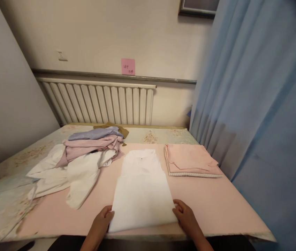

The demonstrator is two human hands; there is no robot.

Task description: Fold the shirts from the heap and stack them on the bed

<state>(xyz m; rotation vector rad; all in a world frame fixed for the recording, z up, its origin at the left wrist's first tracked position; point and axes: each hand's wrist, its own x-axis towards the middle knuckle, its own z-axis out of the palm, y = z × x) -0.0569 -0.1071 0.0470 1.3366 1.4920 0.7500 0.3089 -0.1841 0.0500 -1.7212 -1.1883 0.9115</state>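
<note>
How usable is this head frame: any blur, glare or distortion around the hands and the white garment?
Head view: soft, even light; the white shirt is nearly blown out, its folds faint; left hand and right hand slightly soft; curtain smeared; wide-angle bending toward edges.
</note>
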